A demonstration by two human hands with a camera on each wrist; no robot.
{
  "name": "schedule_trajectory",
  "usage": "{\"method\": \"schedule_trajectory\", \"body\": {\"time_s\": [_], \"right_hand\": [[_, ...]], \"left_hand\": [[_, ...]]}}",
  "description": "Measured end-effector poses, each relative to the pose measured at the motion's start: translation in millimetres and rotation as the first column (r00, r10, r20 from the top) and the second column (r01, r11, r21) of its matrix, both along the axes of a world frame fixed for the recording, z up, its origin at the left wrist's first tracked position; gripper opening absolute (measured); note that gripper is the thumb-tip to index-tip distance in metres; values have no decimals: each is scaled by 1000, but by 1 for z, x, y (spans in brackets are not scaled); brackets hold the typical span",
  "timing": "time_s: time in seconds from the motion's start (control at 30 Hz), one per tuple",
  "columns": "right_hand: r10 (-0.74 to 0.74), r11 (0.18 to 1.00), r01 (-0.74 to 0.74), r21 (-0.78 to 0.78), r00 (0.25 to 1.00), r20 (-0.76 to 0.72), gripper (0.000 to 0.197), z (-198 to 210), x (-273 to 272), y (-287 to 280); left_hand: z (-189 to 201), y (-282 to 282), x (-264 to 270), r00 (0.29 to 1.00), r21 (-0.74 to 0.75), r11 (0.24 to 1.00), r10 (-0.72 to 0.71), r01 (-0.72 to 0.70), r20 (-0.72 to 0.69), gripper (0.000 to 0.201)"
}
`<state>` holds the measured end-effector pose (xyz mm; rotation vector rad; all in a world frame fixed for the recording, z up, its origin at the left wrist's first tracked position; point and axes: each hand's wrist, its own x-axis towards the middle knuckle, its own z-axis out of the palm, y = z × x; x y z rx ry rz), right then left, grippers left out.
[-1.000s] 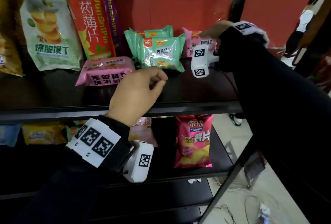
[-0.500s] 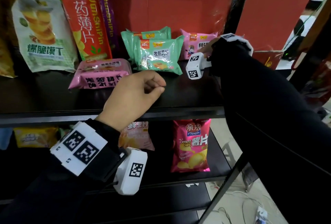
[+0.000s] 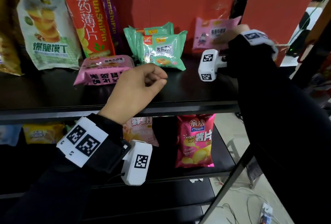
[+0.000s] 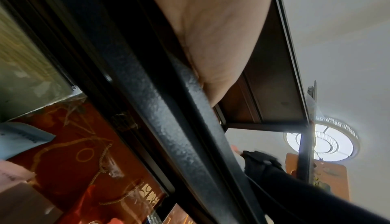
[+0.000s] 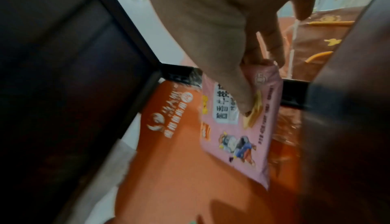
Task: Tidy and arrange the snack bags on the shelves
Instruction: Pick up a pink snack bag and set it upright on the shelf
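My right hand [image 3: 231, 36] pinches a small pink snack bag [image 3: 207, 32] at the back right of the black upper shelf [image 3: 188, 89]; the right wrist view shows my thumb and fingers [image 5: 242, 100] clamped on that pink bag [image 5: 238, 140], held upright against the red backing. My left hand [image 3: 141, 84] rests on the shelf's front part with fingers curled and nothing in them; only its palm [image 4: 211, 27] shows in the left wrist view. Two green bags [image 3: 159, 48] stand at mid-shelf. Another pink bag [image 3: 103, 71] lies flat beside my left hand.
Tall bags lean at the left: a pale green one [image 3: 48, 32], an orange one [image 3: 89, 14], a purple one [image 3: 111, 9]. The lower shelf holds a magenta chips bag [image 3: 195, 141], a peach bag [image 3: 141, 130] and a yellow one [image 3: 43, 132]. A black upright post [image 3: 238, 0] bounds the right.
My right hand has lifted the small pink bag and brought it up and to the right, upright against the red backing. My left hand has stayed where it was.
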<state>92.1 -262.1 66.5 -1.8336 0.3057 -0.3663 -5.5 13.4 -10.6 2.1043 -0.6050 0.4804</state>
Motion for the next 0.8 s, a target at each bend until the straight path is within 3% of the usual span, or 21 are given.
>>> {"method": "schedule_trajectory", "body": {"time_s": [0.1,0.17,0.23,0.33,0.47,0.57,0.63,0.7,0.8], "right_hand": [[-163,965,180,-191,982,98,20,9,-41,7],[-154,985,171,-33,945,290,19,5,-67,13],[-64,982,-15,187,909,411,26,-5,-89,27],[177,879,-300,369,927,332,32,-21,-105,63],[444,817,-462,345,886,135,16,-39,-108,112],[519,823,-532,201,847,114,20,-47,-109,120],[530,818,-540,198,841,105,26,-47,-108,114],[465,840,-485,245,875,138,28,-44,-107,107],[420,875,-452,174,887,192,37,-39,-106,107]], "left_hand": [[3,-1,-4,998,-105,993,-50,44,-49,11],[6,-2,-7,995,-167,984,-73,61,-67,8],[8,-3,-10,995,-214,975,-76,59,-71,8],[15,-6,-10,990,-265,963,-76,41,-123,16],[24,-18,-6,976,-358,933,-105,29,-192,36],[26,-17,-8,956,-561,826,-203,53,-209,34],[25,-11,-6,953,-634,772,-223,45,-204,36],[25,-4,-4,966,-621,782,-189,40,-176,37],[23,2,-3,977,-488,871,-147,54,-155,34]]}}
